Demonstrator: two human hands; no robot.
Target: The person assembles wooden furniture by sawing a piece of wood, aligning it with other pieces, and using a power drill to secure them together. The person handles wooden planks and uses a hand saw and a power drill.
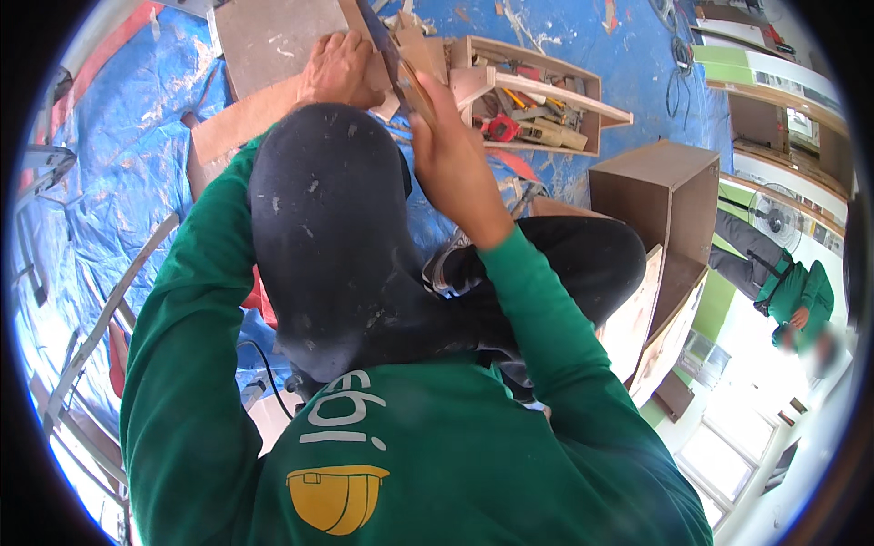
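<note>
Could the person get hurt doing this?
Maybe. The right hand grips a thin dark blade-like tool right beside the left hand, which presses on a wood piece; a slip could nick those fingers. Loose wood scraps crowd the work, and the raised knee hides part of it.
</note>
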